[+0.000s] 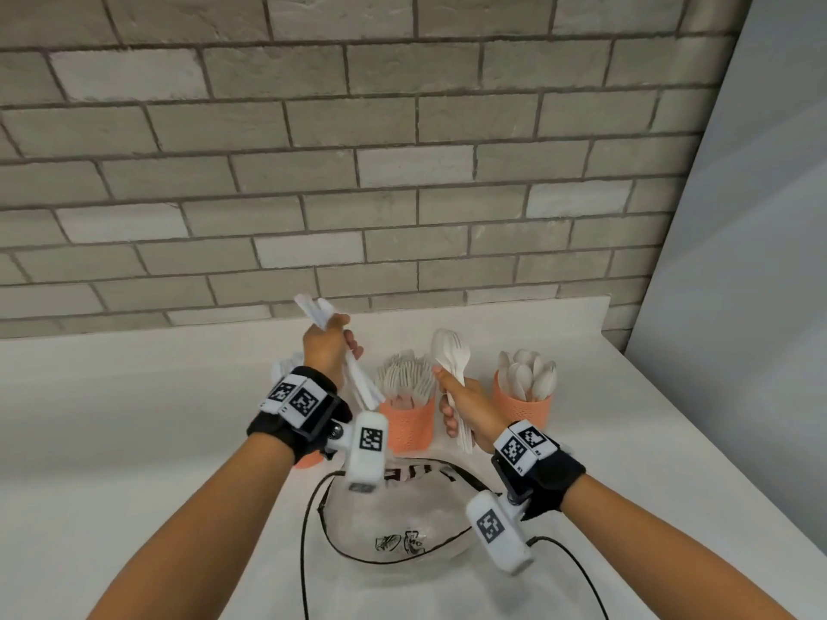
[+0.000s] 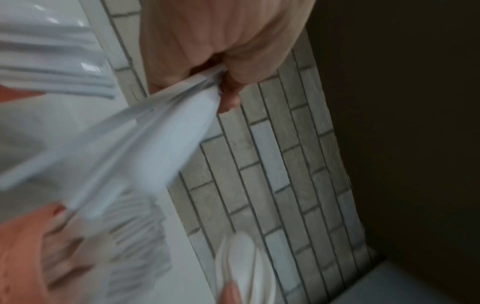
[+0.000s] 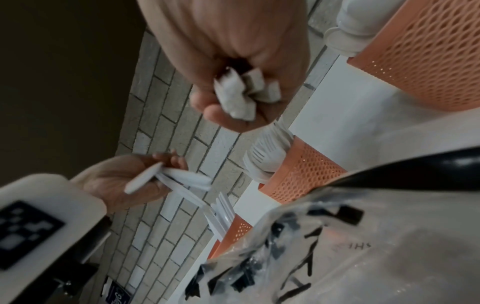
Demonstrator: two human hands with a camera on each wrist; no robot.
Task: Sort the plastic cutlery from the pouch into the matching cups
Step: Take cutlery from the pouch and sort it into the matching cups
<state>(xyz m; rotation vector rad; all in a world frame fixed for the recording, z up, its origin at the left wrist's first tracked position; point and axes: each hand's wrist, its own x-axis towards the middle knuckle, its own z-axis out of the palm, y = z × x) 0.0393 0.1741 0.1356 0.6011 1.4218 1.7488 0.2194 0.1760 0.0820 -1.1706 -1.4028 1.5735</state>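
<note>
Left hand [image 1: 326,349] raised over the tabletop [image 1: 134,418], fingers [image 3: 171,159] clamped on a bundle of white knives [image 1: 353,373]. Right hand [image 1: 467,409] beside it, fingers wrapped tight round a bundle of white spoons [image 1: 449,353], bowls up. 3 orange mesh cups in a row near the brick wall [image 1: 402,172]: left cup [image 3: 237,230] mostly hidden behind the left wrist, middle cup [image 1: 409,425] full of forks [image 1: 405,380], right cup [image 1: 521,407] full of spoons. Clear pouch [image 1: 394,516] with black trim lies on the tabletop just in front of the cups, below both wrists.
</note>
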